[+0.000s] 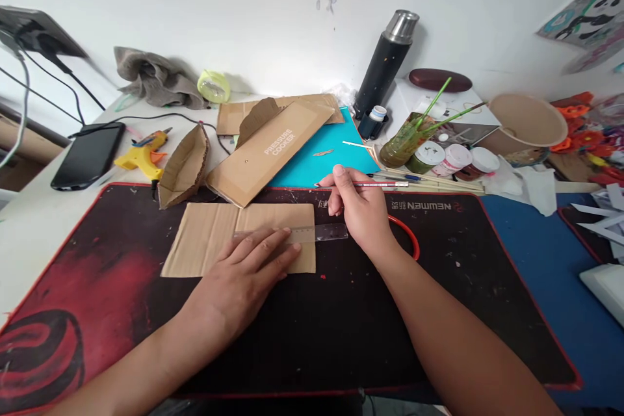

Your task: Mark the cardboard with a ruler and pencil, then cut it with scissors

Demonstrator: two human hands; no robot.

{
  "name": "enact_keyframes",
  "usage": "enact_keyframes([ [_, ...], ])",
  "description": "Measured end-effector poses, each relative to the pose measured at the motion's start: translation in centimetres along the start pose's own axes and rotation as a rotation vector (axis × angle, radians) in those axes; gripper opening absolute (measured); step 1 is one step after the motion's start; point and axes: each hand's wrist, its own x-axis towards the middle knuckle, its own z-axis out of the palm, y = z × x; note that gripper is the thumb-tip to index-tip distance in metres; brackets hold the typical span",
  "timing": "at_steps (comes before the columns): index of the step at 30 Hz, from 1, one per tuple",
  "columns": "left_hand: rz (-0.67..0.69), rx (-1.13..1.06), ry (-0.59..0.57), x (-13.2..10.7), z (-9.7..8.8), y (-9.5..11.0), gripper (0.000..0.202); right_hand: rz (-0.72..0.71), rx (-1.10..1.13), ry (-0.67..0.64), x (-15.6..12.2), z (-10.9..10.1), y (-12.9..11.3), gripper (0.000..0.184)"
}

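Observation:
My left hand (246,276) lies flat, fingers spread, pressing a clear plastic ruler (327,232) onto a flat piece of brown cardboard (205,237) on the black and red desk mat (341,312). The ruler sticks out past the cardboard's right edge. My right hand (358,208) is closed in a pinch on a thin red and white pencil (385,184), just above the ruler's right end. The pencil lies nearly level and reaches to the right.
Behind the mat lie a "PRESSURE COOKER" cardboard strip (273,149), a cardboard boat shape (182,166), a yellow glue gun (143,156), a phone (88,155), a teal sheet (316,156), a black flask (387,62), a brush jar (404,140), paint pots (455,159) and a paper bowl (529,120).

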Motion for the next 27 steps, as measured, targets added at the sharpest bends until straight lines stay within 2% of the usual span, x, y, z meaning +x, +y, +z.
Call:
enact_keyframes([
  [4, -0.025, 0.032, 0.030, -1.4, -0.3, -0.8, 0.050, 0.001, -0.016, -0.009, -0.1, 0.1, 0.0, 0.059],
  [8, -0.034, 0.071, 0.031, -2.2, -0.6, -0.6, 0.052, 0.003, -0.011, -0.011, -0.2, 0.2, 0.0, 0.059],
  [18, 0.117, 0.073, 0.019, -0.7, -1.3, 0.2, 0.052, -0.023, -0.050, -0.025, -0.3, 0.2, -0.1, 0.053],
  [24, -0.038, 0.164, 0.076, -1.0, -1.5, 0.8, 0.042, -0.029, -0.039, -0.025, -0.4, 0.2, 0.1, 0.051],
  [27, -0.051, 0.195, 0.084, -1.0, -1.6, 1.0, 0.039, -0.034, -0.043, -0.031, -0.4, 0.3, 0.1, 0.051],
])
